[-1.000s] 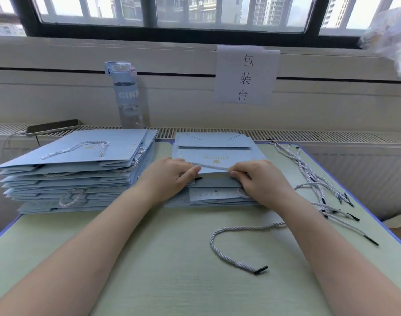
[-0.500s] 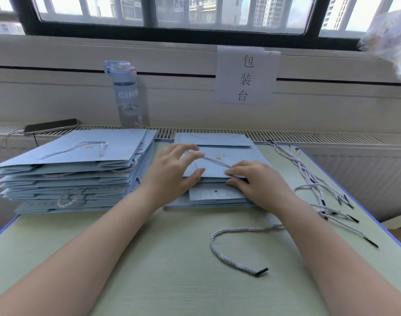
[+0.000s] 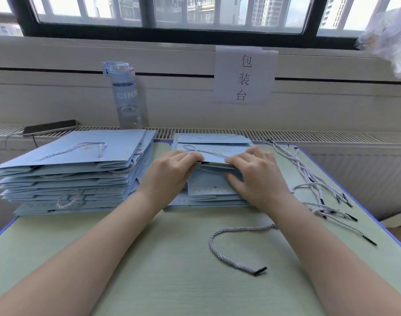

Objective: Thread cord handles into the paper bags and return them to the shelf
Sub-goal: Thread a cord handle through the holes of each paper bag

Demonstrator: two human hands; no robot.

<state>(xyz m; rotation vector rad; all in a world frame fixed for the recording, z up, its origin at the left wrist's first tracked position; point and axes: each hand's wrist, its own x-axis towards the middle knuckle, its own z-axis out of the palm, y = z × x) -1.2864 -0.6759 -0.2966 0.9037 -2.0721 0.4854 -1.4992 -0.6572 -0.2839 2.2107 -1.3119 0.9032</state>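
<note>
While the left hand [image 3: 172, 171] and the right hand [image 3: 254, 176] are pinching the near edge of the top bag [image 3: 237, 148] on the middle pile [image 3: 206, 200], I think to open it for threading, one cord [image 3: 196, 149] is lying looped across that bag and a spare cord [image 3: 227, 230] is waiting on the table [image 3: 167, 274]. The bottle [image 3: 126, 96] is showing "CINN", and the paper sign [image 3: 244, 75] is showing 包装台.

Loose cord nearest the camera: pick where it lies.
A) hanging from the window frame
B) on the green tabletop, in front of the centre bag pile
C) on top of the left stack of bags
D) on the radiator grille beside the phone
B: the loose cord curls on the green tabletop, on the camera side of the centre bag pile, with its black tip lying free.
</note>
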